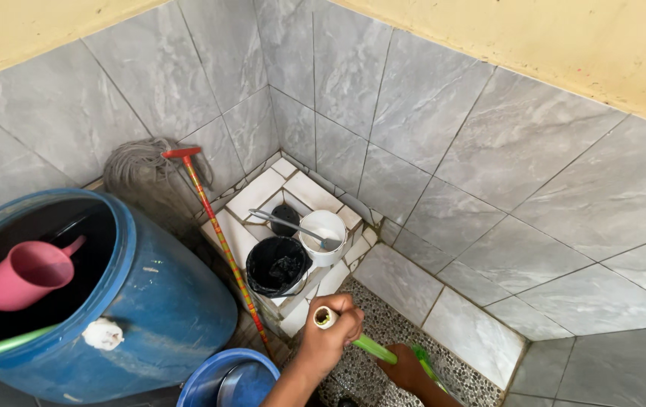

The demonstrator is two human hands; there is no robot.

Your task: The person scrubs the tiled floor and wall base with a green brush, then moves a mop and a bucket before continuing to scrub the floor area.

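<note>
- The left hand (332, 335) is closing in a full fist around the upper end of the green handle (372, 348), just below its pale cut tip.
- The right hand (404, 369) is wrapping the same handle lower down, fingers curled around it; the two hands are sitting near each other along the shaft.
- The handle is slanting down to the right above the pebble floor (391, 320), near the bottom edge of the view.
- A raised tiled step (262, 192) is standing in the corner just beyond the left hand, carrying a black-lined bin (277, 265) and a white bucket (324, 235) holding a ladle.
- A striped mop stick (221, 237) is leaning against the step's left edge.
- A blue barrel (164, 290), with a pink dipper (27, 273) inside, is blocking the left side; a blue basin (225, 377) is sitting beside the left forearm.
- Open pebble floor is lying to the right, bounded by the grey tiled wall (534, 226).
</note>
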